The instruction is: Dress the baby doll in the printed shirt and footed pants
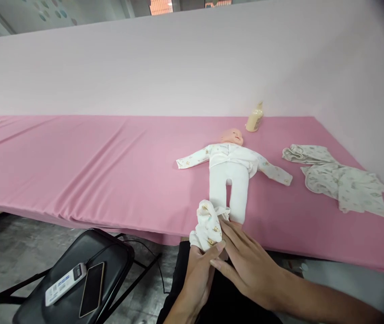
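Observation:
A baby doll lies on its back on the pink-covered table, arms spread and legs towards me. It wears a white patterned long-sleeved top and white legwear. My left hand grips a bunched white patterned baby garment around the end of one doll leg. The fingers of my right hand reach along the garment's right side, thumb near my left thumb, closed on the cloth by the doll's foot. Its fingertips are partly hidden in the folds.
A pump bottle stands behind the doll near the wall. Patterned baby clothes lie spread on the right of the pink table. At lower left, a black folding chair holds a phone and a white power bank-like device with a cable.

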A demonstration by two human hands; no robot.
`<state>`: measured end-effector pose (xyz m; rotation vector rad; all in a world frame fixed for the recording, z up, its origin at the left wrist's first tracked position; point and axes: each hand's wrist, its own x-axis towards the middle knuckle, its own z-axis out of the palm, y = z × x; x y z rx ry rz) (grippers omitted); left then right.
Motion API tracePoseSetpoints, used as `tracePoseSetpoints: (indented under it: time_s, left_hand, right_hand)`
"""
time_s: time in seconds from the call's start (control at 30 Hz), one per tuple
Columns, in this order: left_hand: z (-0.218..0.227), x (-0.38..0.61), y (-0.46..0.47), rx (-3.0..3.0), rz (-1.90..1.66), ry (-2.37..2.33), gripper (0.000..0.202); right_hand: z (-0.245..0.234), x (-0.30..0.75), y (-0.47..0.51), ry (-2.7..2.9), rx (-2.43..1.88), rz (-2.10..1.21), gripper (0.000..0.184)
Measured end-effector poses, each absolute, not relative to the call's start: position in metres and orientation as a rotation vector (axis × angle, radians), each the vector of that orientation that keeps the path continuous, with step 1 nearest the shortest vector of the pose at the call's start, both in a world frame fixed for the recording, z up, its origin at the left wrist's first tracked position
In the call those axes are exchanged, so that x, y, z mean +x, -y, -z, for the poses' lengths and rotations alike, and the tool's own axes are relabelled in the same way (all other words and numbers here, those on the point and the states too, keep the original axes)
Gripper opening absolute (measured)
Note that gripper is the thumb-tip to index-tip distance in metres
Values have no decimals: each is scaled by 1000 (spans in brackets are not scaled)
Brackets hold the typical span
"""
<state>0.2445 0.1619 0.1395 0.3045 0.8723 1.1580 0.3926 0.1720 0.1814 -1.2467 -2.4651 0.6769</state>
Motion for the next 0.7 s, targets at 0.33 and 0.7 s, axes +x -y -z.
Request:
tracePoseSetpoints:
  time_s: [0.33,0.7]
  left_hand:
    - [-155,254,-174,376,-1241,-975,48]
    - [-154,259,-176,398,-1210,-1000,34]
  right_hand:
    - [-154,445,-192,1736,-1547,-931,43]
    - [-152,441,-209,789,-1157,-1880,40]
